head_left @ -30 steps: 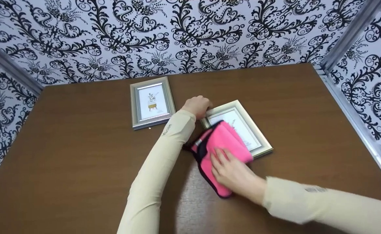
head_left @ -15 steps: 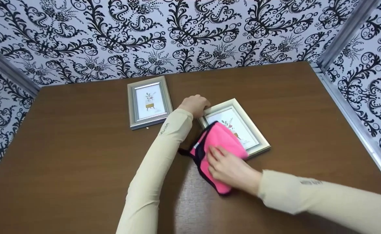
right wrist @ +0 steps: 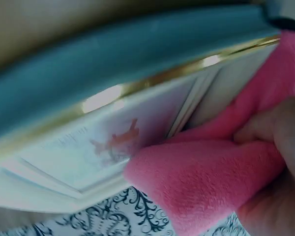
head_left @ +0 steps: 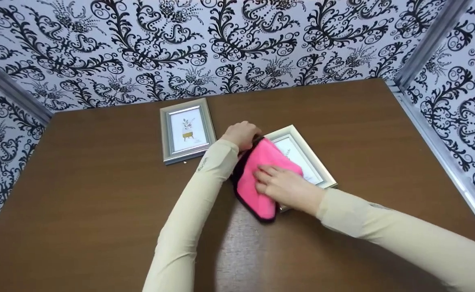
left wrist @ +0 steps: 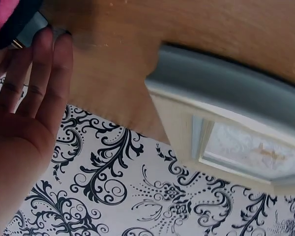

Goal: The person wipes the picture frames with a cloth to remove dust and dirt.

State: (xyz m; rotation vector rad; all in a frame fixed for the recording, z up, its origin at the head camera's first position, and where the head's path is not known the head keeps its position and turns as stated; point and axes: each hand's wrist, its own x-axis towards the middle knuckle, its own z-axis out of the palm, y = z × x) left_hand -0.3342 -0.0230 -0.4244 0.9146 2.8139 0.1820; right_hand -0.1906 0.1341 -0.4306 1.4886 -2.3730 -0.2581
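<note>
A cream-edged picture frame (head_left: pixel 312 156) lies face up and slanted on the brown table. My left hand (head_left: pixel 241 135) holds it at its far left corner; in the left wrist view the fingertips (left wrist: pixel 45 37) are right at the frame's side. On the frame's left part lies a pink cloth (head_left: pixel 276 158) with a dark border, covering part of the glass. My right hand (head_left: pixel 284 184) grips the cloth from above, and in the right wrist view the cloth (right wrist: pixel 201 172) bunches beneath the fingers. The cloth's dark edge reaches the left hand.
A second picture frame (head_left: pixel 188 129) with a potted-plant print lies to the left of my left hand. Black-and-white patterned walls (head_left: pixel 261 48) stand behind and beside the table (head_left: pixel 99 202). A metal rail (head_left: pixel 444 158) runs along the right side.
My right hand has slid the cloth away from me and slightly left along the frame, up to the left hand. The near corner of the frame now shows. The left hand keeps its place.
</note>
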